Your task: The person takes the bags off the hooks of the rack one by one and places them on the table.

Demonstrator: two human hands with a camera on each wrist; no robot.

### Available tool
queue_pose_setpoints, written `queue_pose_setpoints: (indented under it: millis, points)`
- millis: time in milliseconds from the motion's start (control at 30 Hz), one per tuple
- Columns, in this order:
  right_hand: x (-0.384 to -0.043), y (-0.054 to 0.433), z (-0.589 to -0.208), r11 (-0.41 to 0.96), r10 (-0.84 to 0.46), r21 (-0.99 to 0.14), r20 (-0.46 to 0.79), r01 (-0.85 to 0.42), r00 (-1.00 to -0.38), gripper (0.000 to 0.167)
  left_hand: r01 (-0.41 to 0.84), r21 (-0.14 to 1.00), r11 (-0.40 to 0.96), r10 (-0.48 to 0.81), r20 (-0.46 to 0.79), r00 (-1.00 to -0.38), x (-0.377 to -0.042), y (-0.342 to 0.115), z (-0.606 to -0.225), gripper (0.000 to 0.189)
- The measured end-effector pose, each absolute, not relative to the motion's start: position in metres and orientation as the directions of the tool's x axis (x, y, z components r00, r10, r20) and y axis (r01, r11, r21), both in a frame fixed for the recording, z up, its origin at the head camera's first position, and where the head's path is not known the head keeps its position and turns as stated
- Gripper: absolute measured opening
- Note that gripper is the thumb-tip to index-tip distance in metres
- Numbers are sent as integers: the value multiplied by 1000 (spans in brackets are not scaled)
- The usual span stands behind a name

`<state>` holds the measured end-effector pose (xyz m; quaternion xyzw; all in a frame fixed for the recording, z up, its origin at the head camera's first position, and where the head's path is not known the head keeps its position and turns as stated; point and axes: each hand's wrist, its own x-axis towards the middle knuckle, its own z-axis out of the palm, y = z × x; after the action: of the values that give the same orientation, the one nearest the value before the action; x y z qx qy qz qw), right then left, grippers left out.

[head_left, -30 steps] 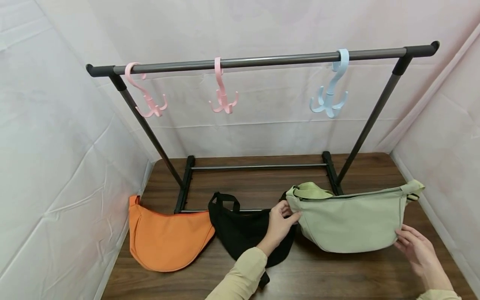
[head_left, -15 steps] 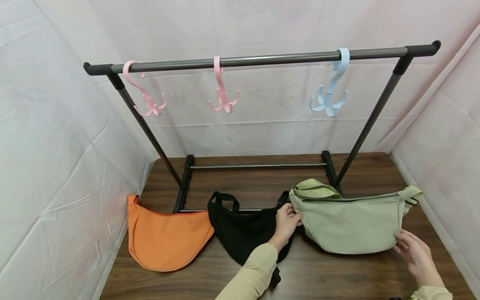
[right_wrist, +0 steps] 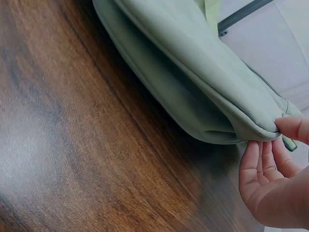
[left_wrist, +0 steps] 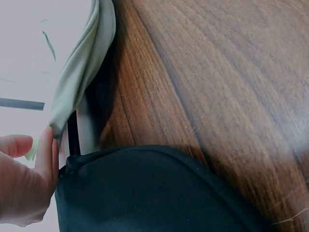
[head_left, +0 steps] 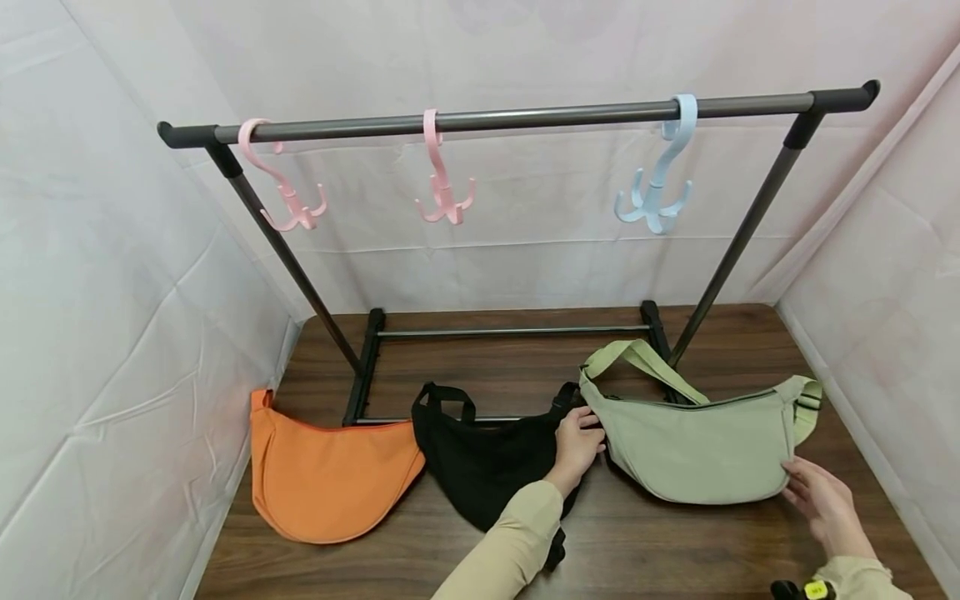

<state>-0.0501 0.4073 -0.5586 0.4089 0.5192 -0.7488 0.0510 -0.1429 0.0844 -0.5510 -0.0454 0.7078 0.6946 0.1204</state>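
Observation:
A pale green crossbody bag (head_left: 697, 454) stands tilted back at the right of the table, its strap (head_left: 645, 358) looped above the zip. At its left end is my left hand (head_left: 577, 446); in the left wrist view straight fingers (left_wrist: 46, 152) touch the bag's edge and the thumb stands apart. My right hand (head_left: 821, 504) pinches the lower right corner, thumb on one side and fingers beneath, as the right wrist view shows. A black crossbody bag (head_left: 487, 458) lies partly under my left forearm. Further left lies an orange crossbody bag (head_left: 333, 479).
Behind the bags stands a dark metal rack (head_left: 555, 119). From its bar hang a left pink hook (head_left: 292, 204), a middle pink hook (head_left: 444, 192) and a light blue hook (head_left: 656, 183). White cloth (head_left: 120, 333) encloses the wooden table (head_left: 660, 554).
The green bag's right end has shifted left and a little down, its top leaning back. Its strap has risen into a wider loop. My right hand moved left with it; my left thumb has parted from the bag.

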Motion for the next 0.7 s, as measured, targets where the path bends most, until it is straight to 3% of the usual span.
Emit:
queue_pose_setpoints:
  millis: [533,667,700]
  points:
    - [-53,408,-575,-376,390,-757,-653,535,-650,25,-222,973,55,113,-227,-967,-138,84,-553,43]
    - [-57,422,-604,-327,517,-831,-555,449,-652,11,-190,975,111,142,-205,-968,-138,74,-548,40]
    - [-60,427,-615,-249,580,-867,-491,432,-650,19,-162,977,136,150,-182,-972,-139,70,-545,39]
